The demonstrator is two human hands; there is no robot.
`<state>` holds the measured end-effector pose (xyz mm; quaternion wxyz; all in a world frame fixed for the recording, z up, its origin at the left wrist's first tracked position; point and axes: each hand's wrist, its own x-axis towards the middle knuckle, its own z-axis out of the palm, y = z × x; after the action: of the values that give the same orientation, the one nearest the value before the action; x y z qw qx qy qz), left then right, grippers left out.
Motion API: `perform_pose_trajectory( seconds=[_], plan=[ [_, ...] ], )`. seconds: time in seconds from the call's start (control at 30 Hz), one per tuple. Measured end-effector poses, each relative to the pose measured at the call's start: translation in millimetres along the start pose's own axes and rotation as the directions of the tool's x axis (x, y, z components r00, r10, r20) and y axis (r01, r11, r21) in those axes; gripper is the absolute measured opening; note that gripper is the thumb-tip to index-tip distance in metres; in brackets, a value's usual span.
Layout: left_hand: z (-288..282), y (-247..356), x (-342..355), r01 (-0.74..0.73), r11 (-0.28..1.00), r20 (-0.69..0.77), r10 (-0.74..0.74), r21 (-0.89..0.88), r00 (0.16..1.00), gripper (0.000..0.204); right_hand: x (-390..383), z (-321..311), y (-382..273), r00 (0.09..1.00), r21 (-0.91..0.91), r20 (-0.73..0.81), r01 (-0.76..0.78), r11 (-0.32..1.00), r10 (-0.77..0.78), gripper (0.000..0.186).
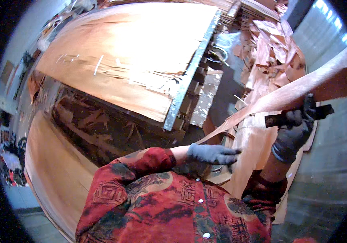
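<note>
My right hand (293, 135), in a grey glove with dark fingers, is raised at the right. Its fingers are closed round a black bar-shaped tool (324, 110) whose exact kind I cannot make out. Just behind those fingers runs a long strip of wood veneer (280, 91), wide at the upper right and narrowing toward my left wrist; whether the fingers also pinch it is unclear. My left hand (214, 154), gloved in grey too, reaches across my front with fingers stretched out and nothing visible in them. Beneath both hands lie pale veneer sheets (248, 141).
A large veneer sheet (100, 48) covers the table ahead, edged on its right by a metal bar (193, 69). Torn veneer scraps (272, 52) are heaped at the far right. A curved veneer sheet (56, 166) stands at the left, beside a dark gap holding scraps.
</note>
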<state>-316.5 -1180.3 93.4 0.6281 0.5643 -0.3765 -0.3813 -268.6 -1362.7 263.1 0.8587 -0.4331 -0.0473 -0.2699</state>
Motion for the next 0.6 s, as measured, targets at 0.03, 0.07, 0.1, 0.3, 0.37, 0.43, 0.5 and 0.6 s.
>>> perform_pose_trajectory(
  seconds=[0.03, 0.07, 0.1, 0.3, 0.37, 0.43, 0.5, 0.6],
  plan=[
    [-11.4, 1.1, -0.9, -0.019, 0.999, -0.100, 0.014, -0.050, 0.995, 0.047, -2.8, 34.2, -1.3, 0.990, -0.108, -0.138, -0.041, 0.993, 0.026, 0.017],
    [-24.1, 8.5, 0.0, -0.066, 0.993, -0.185, 0.048, -0.095, 0.982, 0.050, -1.9, 51.0, 3.9, 0.981, -0.184, -0.183, 0.030, 0.982, -0.065, 0.025],
    [-39.6, 17.1, -1.4, -0.127, 0.983, -0.274, 0.087, -0.134, 0.958, 0.052, -4.0, 61.1, 12.5, 0.990, -0.174, -0.091, 0.088, 0.981, -0.105, 0.027],
    [-166.8, 126.8, -62.1, -0.660, 0.737, -0.646, 0.432, -0.150, 0.629, 0.069, -19.6, 150.0, 63.7, 0.966, -0.081, 0.151, 0.224, 0.971, -0.211, 0.035],
    [-212.6, 176.8, -98.1, -0.786, 0.599, -0.690, 0.504, -0.154, 0.520, 0.074, -13.3, 176.7, 89.6, 0.913, 0.163, 0.386, 0.075, 0.984, -0.133, 0.021],
    [-260.6, 206.9, -138.2, -0.850, 0.503, -0.757, 0.491, -0.156, 0.430, 0.056, -20.5, 204.4, 122.6, 0.899, 0.271, 0.438, -0.111, 0.956, -0.020, 0.009],
    [-328.7, 174.7, -197.3, -0.684, 0.679, -0.822, 0.530, 0.265, 0.207, 0.042, -38.4, 233.1, 160.1, 0.929, 0.222, 0.367, -0.146, 0.964, 0.057, 0.021],
    [-319.7, 159.2, -232.1, -0.446, 0.791, -0.873, 0.486, 0.418, 0.042, 0.030, -59.0, 220.9, 225.8, 0.908, 0.246, 0.309, -0.363, 0.899, 0.282, 0.020]
  ],
)
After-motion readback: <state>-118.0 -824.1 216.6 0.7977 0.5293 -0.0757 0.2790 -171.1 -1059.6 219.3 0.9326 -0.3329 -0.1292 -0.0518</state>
